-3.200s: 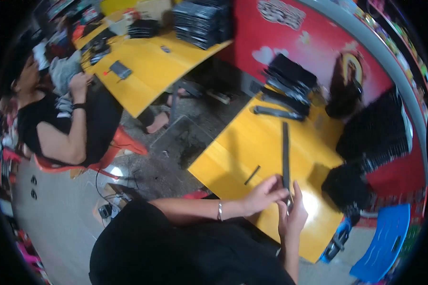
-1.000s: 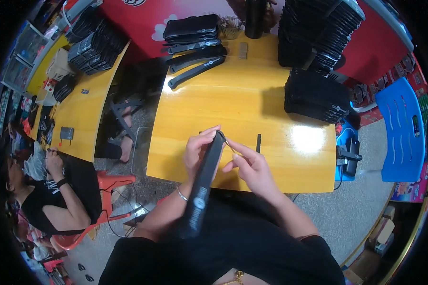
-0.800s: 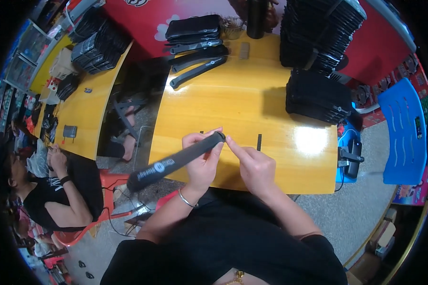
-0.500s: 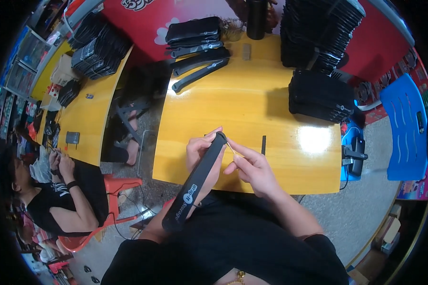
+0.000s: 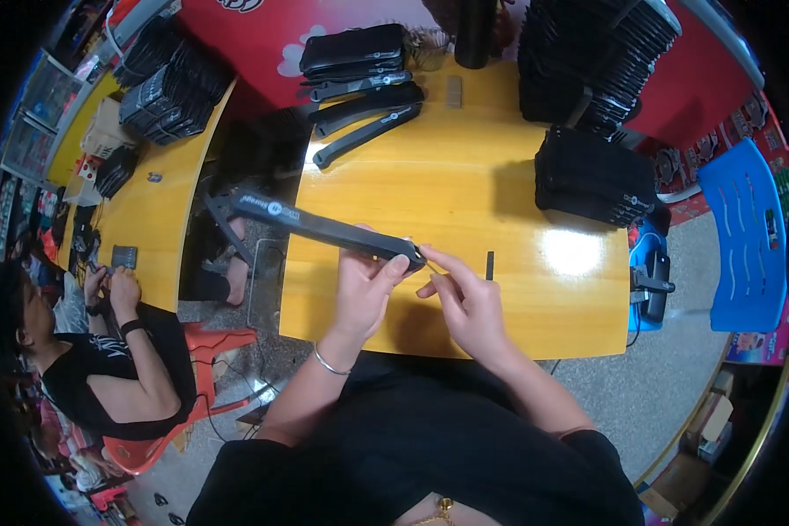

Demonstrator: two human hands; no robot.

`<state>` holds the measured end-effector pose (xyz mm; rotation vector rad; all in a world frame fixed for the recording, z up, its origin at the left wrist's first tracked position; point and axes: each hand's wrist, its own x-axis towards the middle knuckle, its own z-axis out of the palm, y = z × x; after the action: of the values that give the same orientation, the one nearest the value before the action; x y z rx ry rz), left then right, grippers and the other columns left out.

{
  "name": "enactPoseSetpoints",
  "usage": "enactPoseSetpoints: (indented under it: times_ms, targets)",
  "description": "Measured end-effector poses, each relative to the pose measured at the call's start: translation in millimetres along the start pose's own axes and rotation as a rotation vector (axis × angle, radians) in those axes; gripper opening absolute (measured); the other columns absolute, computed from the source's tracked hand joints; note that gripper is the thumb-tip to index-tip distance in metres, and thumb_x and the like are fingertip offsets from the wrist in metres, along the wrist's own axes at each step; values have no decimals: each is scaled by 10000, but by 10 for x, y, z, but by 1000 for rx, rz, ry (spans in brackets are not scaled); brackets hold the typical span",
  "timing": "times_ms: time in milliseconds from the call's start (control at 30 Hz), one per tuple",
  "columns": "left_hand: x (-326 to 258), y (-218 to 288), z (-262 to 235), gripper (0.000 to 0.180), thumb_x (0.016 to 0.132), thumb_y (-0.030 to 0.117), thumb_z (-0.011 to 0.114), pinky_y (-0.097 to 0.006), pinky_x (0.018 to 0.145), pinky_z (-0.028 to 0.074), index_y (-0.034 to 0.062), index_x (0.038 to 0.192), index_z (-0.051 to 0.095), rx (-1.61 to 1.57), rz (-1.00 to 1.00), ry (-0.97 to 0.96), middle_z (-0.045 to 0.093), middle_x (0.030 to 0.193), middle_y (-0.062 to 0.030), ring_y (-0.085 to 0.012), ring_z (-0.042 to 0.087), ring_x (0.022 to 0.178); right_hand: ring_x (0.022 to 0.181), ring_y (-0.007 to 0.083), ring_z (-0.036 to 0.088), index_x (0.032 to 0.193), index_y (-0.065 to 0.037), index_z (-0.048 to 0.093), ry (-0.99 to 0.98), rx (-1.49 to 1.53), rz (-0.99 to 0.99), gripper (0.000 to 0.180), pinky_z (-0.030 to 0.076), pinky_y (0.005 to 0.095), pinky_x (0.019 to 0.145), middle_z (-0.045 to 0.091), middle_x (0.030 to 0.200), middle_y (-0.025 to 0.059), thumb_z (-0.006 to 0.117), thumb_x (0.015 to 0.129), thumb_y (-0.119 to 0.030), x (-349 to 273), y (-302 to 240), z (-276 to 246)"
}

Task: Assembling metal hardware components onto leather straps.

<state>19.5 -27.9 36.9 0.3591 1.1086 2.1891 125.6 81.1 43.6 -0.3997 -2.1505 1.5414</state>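
A long black strap [image 5: 320, 230] with pale lettering is held in my left hand [image 5: 363, 294], thumb pressed on top near its looped end. The strap's free end reaches up and left past the table's edge. My right hand [image 5: 472, 311] pinches a thin pale stick [image 5: 432, 268], its tip at the strap's looped end; the index finger is stretched against that end. Just right of my right hand, a short black strip [image 5: 490, 266] lies on the yellow table [image 5: 394, 197].
Black straps [image 5: 368, 136] and black pouches [image 5: 352, 51] lie at the far left. Pouch stacks [image 5: 592, 180] stand on the right, near a blue chair [image 5: 749, 237]. A black cylinder [image 5: 474, 35] and small tan block [image 5: 454, 91] are at the back. Another person [image 5: 118, 368] sits at the left table.
My left hand has turned the strap: its free end has swung from near my body up to the far left. The right hand stays at the looped end with the stick.
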Motion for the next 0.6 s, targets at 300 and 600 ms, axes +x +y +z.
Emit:
enactPoseSetpoints:
  times_ms: [300,600]
  targets:
    - [-29,-103,45,404,807,-133,599,-285,846,508,-14,1149,420,433,291,79,548,1042,-107,-168,580,979,683,229,673,1338,-139,493,-107,-131,46,478,525,317,662,647,761,159,489,890,30,-31,-38,11]
    - [-62,-173,13,495,800,-129,603,-297,854,516,22,1194,345,387,136,79,510,1036,-94,-167,574,985,689,176,663,1268,-68,529,-21,115,147,362,504,272,630,632,731,105,490,914,-6,-61,13,103]
